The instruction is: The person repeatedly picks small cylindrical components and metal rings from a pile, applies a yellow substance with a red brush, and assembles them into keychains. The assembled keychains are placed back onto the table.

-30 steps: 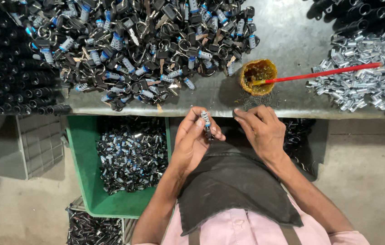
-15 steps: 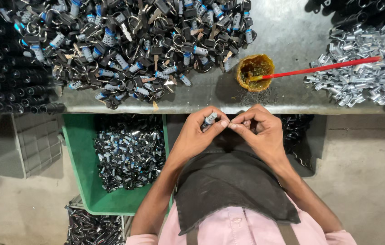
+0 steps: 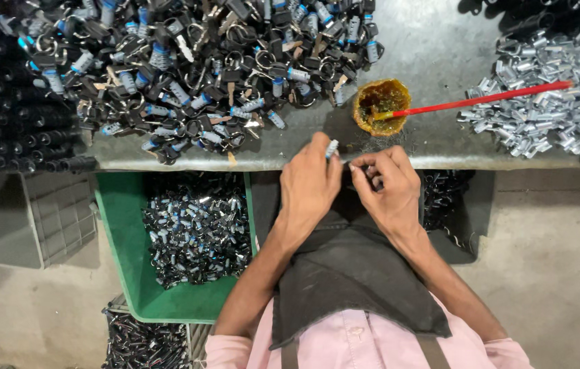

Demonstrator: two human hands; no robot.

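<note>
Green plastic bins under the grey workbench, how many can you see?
1: the green plastic bin sits below the grey workbench, left of the left hand, full of small metal parts. Others may be hidden out of frame.

R hand (image 3: pixel 387 188) fingers hide its part; bottom crate (image 3: pixel 146 342) cut off.

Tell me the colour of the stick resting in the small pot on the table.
Red stick, in the amber-coloured pot; head view.
</note>
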